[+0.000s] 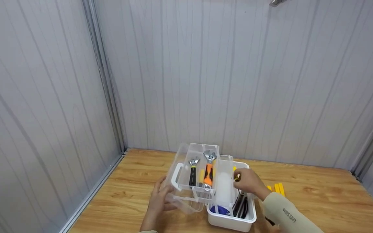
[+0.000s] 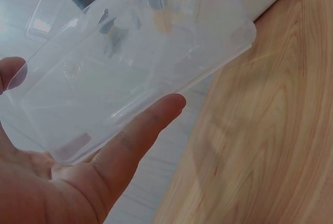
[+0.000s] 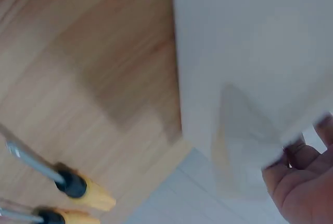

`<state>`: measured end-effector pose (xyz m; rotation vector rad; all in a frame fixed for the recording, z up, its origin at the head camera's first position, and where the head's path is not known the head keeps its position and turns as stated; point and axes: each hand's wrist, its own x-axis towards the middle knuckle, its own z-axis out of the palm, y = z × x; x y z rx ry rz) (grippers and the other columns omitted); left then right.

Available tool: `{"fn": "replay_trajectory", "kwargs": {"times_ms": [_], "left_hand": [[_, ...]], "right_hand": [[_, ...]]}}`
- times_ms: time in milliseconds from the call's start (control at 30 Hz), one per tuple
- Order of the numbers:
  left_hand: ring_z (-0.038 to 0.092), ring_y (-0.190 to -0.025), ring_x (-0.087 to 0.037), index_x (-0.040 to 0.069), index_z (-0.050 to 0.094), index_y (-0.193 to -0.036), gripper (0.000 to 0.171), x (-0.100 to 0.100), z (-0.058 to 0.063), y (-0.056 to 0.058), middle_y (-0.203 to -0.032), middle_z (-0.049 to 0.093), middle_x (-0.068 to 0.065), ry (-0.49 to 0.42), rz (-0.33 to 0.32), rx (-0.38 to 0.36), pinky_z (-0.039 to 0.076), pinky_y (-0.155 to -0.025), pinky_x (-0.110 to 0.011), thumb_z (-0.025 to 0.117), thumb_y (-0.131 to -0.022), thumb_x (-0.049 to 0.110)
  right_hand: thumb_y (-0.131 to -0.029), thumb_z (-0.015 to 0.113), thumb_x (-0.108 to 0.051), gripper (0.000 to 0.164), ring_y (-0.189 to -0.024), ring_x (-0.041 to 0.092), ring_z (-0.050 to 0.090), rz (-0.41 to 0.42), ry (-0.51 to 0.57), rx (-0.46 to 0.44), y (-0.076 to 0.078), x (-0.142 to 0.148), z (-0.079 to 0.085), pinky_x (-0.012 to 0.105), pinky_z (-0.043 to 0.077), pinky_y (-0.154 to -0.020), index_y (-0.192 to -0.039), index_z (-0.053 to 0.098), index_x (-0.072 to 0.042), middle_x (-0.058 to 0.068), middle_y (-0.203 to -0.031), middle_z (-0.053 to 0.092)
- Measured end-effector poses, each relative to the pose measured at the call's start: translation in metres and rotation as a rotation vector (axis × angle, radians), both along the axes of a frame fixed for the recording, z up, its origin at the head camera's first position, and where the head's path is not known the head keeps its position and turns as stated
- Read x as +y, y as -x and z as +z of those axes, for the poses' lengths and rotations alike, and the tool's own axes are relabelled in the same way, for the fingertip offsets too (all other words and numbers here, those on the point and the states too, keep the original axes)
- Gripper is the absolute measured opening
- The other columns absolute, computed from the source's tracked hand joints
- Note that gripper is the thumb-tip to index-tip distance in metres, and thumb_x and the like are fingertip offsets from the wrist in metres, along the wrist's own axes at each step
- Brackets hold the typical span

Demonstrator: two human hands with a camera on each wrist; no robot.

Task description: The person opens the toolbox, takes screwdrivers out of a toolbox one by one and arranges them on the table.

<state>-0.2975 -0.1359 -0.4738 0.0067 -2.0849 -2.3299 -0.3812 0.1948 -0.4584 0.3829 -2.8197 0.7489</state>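
Observation:
My left hand [image 1: 159, 197] holds the raised clear lid [image 2: 130, 73] of a toolbox, thumb on one side and fingers along the other. On the toolbox's lifted clear tray lie a black adjustable wrench [image 1: 192, 174] and an orange-handled adjustable wrench [image 1: 209, 170], with a yellow tool [image 1: 201, 176] between them. Over the right side of the white box [image 1: 230, 223], my right hand [image 1: 248, 181] pinches a yellow-and-black screwdriver [image 1: 237, 177], mostly hidden by the fingers. Dark-handled tools [image 1: 241, 207] and a blue item [image 1: 220, 210] lie in the box's bottom.
Screwdrivers with yellow handles [image 3: 93, 193] lie on the wooden table [image 1: 322, 197] right of the box. A white carrying handle [image 1: 176, 176] is attached to the lid. Pale panel walls [image 1: 186, 81] stand behind and at the left of the table.

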Motion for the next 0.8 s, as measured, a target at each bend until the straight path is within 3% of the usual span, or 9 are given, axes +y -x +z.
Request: {"fn": "replay_trajectory", "kwargs": {"times_ms": [267,533,800], "left_hand": [[0.062,-0.076,-0.029,0.018,0.021,-0.137,0.063,0.0,0.002,0.0,-0.121,0.037,-0.029,0.023,-0.001,0.002,0.052,-0.06,-0.045,0.048,-0.081,0.023],[0.062,-0.072,-0.028,0.019,0.02,-0.138,0.063,-0.001,-0.002,0.0,-0.123,0.037,-0.028,0.011,0.006,0.004,0.052,-0.06,-0.045,0.047,-0.081,0.023],[0.062,-0.073,-0.028,0.019,0.02,-0.138,0.062,0.0,-0.002,0.002,-0.124,0.035,-0.03,-0.002,0.011,-0.009,0.052,-0.06,-0.045,0.046,-0.081,0.022]], "right_hand": [[-0.066,0.066,-0.024,0.014,-0.061,0.013,0.049,-0.057,0.022,-0.012,-0.004,0.034,0.022,0.025,0.04,-0.051,-0.079,0.063,-0.019,-0.002,-0.07,0.056],[-0.068,0.067,-0.032,0.017,-0.071,0.015,0.053,-0.132,-0.013,-0.017,-0.004,0.067,0.016,0.027,0.043,-0.055,-0.079,0.062,-0.021,0.0,-0.084,0.061],[-0.068,0.067,-0.03,0.018,-0.063,0.014,0.051,-0.174,-0.01,-0.077,-0.006,0.089,0.002,0.025,0.041,-0.048,-0.082,0.062,-0.019,0.002,-0.082,0.06]]}}
